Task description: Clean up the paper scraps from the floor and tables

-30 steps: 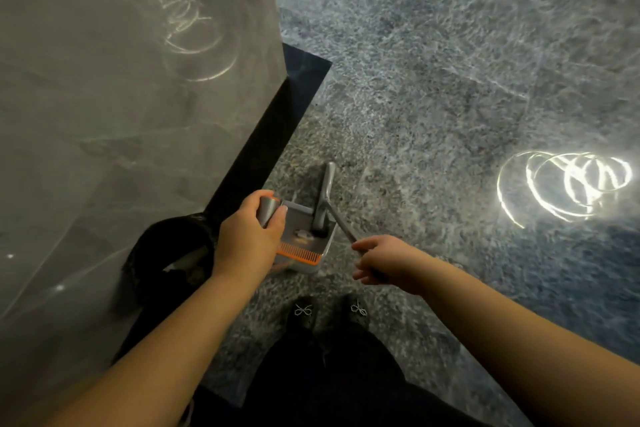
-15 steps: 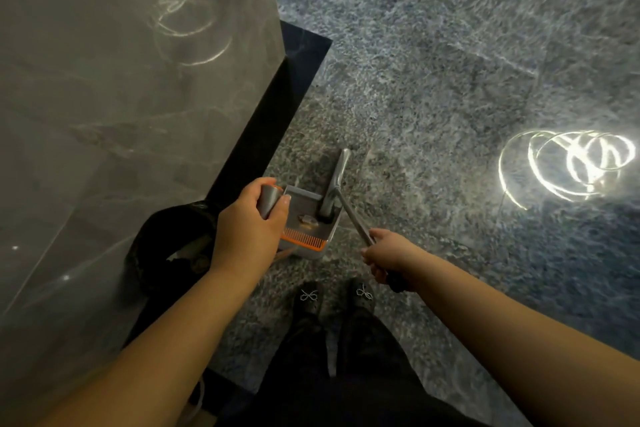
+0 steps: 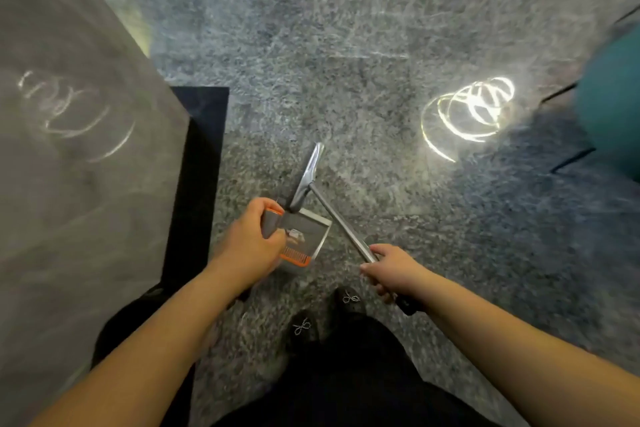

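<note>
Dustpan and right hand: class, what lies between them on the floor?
In the head view, only bare carpet separates the dustpan from the right hand; the broom handle slants above it.

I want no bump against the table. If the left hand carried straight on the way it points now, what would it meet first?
Probably the broom head, just past the dustpan that the left hand grips; the table lies off to the side. Depth is unclear.

A grey dustpan (image 3: 306, 236) with an orange comb edge holds a pale paper scrap (image 3: 295, 234), the broom (image 3: 341, 220) slanting beside it.
</note>
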`<state>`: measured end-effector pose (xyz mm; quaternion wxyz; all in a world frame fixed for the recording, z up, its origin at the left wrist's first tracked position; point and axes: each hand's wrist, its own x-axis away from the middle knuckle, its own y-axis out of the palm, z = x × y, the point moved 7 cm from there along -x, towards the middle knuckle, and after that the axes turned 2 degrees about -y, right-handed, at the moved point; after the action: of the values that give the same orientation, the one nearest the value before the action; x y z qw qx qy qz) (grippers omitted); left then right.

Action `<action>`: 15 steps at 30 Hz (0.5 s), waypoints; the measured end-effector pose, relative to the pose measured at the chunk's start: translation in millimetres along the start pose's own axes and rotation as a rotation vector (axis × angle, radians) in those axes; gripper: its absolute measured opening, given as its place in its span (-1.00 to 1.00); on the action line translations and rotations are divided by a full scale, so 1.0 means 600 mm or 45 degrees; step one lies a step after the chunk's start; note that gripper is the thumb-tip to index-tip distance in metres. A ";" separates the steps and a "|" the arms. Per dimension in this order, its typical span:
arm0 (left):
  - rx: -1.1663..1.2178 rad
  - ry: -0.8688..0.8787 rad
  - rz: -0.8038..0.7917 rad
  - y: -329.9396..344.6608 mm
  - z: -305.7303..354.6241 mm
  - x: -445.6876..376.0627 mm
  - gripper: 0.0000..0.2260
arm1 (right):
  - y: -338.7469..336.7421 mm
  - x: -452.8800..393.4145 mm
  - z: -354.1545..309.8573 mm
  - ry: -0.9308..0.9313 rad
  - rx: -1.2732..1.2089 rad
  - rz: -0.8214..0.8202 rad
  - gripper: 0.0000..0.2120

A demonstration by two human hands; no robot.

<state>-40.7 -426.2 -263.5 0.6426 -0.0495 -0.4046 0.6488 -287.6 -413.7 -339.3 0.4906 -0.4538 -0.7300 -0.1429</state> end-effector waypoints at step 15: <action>-0.286 0.513 -0.258 0.202 0.242 0.027 -0.87 | -0.151 0.161 0.186 0.020 -0.559 0.500 -0.72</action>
<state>-224.7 -460.6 -230.8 0.7624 -0.2083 -0.3408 0.5091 -436.1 -339.9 -289.2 0.4047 -0.6806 -0.5759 -0.2033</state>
